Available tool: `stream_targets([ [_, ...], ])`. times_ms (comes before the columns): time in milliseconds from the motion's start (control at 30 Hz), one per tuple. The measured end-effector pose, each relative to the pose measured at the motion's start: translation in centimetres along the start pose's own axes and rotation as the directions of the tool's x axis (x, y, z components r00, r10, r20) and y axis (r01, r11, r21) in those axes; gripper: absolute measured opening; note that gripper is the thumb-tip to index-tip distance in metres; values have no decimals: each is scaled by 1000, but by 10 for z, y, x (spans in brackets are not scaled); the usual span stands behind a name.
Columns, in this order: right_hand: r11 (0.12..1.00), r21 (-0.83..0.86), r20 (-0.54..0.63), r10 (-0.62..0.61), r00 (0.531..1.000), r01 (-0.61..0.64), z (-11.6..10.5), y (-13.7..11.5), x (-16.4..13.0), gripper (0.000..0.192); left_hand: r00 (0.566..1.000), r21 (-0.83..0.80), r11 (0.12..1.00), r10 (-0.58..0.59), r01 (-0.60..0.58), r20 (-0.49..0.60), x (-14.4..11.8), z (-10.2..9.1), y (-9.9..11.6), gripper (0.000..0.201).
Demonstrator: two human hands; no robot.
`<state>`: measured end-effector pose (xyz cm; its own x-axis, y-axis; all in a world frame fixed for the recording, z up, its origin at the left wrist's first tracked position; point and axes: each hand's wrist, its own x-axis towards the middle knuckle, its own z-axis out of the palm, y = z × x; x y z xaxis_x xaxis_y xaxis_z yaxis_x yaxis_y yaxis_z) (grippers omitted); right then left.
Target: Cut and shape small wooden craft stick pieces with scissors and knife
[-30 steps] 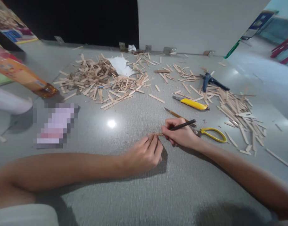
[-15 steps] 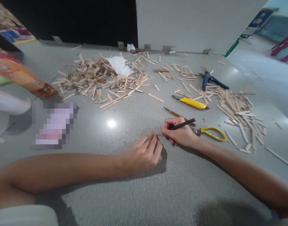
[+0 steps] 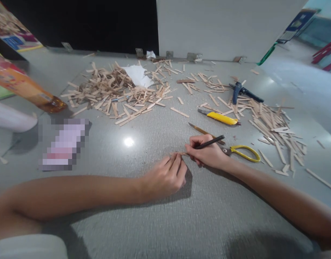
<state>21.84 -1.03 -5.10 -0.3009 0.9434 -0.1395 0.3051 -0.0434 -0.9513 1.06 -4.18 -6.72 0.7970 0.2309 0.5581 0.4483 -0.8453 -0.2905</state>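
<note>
With bent fingers my left hand (image 3: 168,173) holds a short wooden stick (image 3: 183,153) down on the grey table. Only a sliver of that stick shows between the two hands. My right hand (image 3: 204,151) is closed around a dark pen (image 3: 210,141), its tip hidden behind the fingers, close to the stick's right end. Just behind the right hand lies a thin brown brush-like tool (image 3: 199,128), partly covered by the hand. Yellow-handled scissors or pliers (image 3: 245,153) rest beside the right wrist, their jaws mostly hidden.
A yellow box cutter (image 3: 222,117) lies beyond my right hand, with a dark blue clamp-like tool (image 3: 238,92) farther back. Piles of wooden sticks (image 3: 106,88) spread across the back and right. A white paper (image 3: 138,75), a blurred-out flat object (image 3: 64,144) and an orange bottle (image 3: 27,84) are leftward.
Both hands stay in nearly the same place, still on the stick and the pen. The view has shifted very slightly.
</note>
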Motion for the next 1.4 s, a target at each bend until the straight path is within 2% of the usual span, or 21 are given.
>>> stream_targets([
  [333,1000,4,-32,-15,999,15,0,3,-3,42,1000,14,1000,-13,13,5,-1,-1,0,42],
  [533,1000,20,-35,-19,999,20,-1,-1,-5,38,1000,0,1000,-17,17,13,-2,0,0,42],
  [633,997,-6,-91,-71,993,71,-2,1,-6,34,999,-16,999,-32,33,28,-1,0,-1,41],
  [733,992,-46,-189,-124,974,117,-3,7,-6,23,997,-74,996,-42,47,72,-1,1,-2,37],
  [767,990,-58,-219,-135,966,125,-3,9,-5,25,996,-92,994,-44,51,78,-1,2,-2,36],
  [867,988,-81,-272,-147,951,130,-4,16,-2,47,996,-123,990,-55,64,75,-1,3,-3,36],
  [933,985,-107,-279,-160,947,135,-3,19,-1,58,995,-141,988,-58,69,77,-1,4,-4,35],
  [1000,969,-195,-258,-202,945,154,-2,19,-1,60,995,-157,985,-56,69,83,-1,5,-4,34],
  [1167,883,-436,-226,-292,929,172,-13,6,-3,42,991,-181,979,-74,93,113,-2,5,-5,31],
  [1300,770,-622,-222,-347,911,142,-44,-8,0,21,986,-219,970,-73,105,147,-3,5,-4,35],
  [1400,682,-724,-156,-316,936,110,-66,-5,4,4,988,-240,965,-70,103,141,-4,5,-4,38],
])
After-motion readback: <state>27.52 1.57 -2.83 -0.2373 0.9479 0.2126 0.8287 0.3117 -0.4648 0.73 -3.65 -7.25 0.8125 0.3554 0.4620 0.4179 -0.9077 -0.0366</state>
